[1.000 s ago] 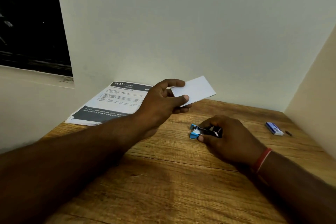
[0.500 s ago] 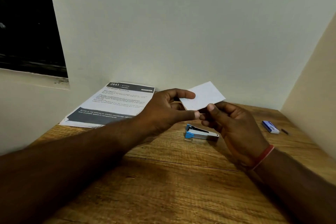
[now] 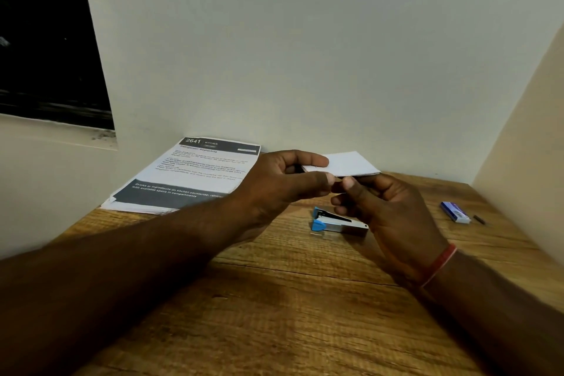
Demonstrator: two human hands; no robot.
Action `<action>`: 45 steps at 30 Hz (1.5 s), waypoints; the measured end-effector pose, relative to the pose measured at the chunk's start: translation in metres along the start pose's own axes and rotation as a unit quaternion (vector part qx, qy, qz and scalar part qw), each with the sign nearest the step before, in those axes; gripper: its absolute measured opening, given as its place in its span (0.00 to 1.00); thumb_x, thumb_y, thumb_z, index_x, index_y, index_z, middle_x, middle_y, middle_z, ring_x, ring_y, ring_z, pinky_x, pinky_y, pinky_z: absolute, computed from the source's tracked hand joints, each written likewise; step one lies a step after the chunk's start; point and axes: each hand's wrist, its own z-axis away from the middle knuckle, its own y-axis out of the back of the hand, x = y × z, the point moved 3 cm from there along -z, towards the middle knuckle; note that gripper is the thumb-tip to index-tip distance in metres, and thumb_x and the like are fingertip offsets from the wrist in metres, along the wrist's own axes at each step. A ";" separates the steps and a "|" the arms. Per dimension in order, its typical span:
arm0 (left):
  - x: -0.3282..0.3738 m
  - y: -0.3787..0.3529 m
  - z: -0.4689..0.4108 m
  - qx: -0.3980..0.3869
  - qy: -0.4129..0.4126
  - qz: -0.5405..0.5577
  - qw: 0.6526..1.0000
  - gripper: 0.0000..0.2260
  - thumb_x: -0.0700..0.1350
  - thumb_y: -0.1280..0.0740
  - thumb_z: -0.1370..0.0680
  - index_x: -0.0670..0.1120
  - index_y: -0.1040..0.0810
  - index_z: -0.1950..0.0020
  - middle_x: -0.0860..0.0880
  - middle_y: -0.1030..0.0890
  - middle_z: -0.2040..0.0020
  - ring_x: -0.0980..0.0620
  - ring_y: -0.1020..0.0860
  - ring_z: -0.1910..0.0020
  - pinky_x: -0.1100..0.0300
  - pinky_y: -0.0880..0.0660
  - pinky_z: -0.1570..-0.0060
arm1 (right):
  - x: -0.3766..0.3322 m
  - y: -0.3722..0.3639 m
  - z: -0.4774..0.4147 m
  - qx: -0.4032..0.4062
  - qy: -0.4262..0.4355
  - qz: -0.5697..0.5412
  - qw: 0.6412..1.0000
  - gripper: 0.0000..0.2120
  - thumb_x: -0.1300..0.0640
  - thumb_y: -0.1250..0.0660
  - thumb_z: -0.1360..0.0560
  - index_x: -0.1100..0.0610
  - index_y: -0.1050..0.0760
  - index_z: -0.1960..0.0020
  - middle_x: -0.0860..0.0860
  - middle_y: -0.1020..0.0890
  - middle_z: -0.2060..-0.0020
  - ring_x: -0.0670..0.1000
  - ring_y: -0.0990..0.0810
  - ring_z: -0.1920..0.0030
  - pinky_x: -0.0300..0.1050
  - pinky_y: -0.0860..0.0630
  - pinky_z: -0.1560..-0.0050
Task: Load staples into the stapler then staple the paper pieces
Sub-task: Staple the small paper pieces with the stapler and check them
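Now right hand (image 3: 387, 217) (off stapler (image 3: 338, 223)) and left hand (image 3: 274, 183), pinch grips on paper pieces (image 3: 351, 163).

The right hand (image 3: 393, 214) covers the stapler (image 3: 335, 223) rear; small text on the sheet (image 3: 195, 174) blurs.

Single view, head-worn, wide-angle. Looks forward and down across wooden surface (image 3: 290, 314) toward corner where back wall (image 3: 305, 55) meets right side wall (image 3: 525, 146). Close range: forearms enter from both bottom corners. Left hand (image 3: 274, 180) and right hand (image 3: 387, 210) sit near frame centre, paper pieces (image 3: 348, 162) pinched in fingers of both. Stapler (image 3: 335, 223) lies on surface just below hands. Dark window (image 3: 45, 40) fills upper left. Verticals lean outward at frame sides.
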 end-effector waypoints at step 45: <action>-0.005 0.001 -0.004 0.005 -0.049 -0.105 0.993 0.07 0.49 0.22 0.17 0.49 0.11 0.54 0.45 0.10 0.51 0.38 0.12 0.47 0.42 0.15 0.35 | 0.008 0.002 -0.006 -0.003 -0.044 -0.018 0.999 0.10 0.62 0.31 0.16 0.62 0.14 0.53 0.63 0.12 0.55 0.56 0.14 0.59 0.48 0.16 0.59</action>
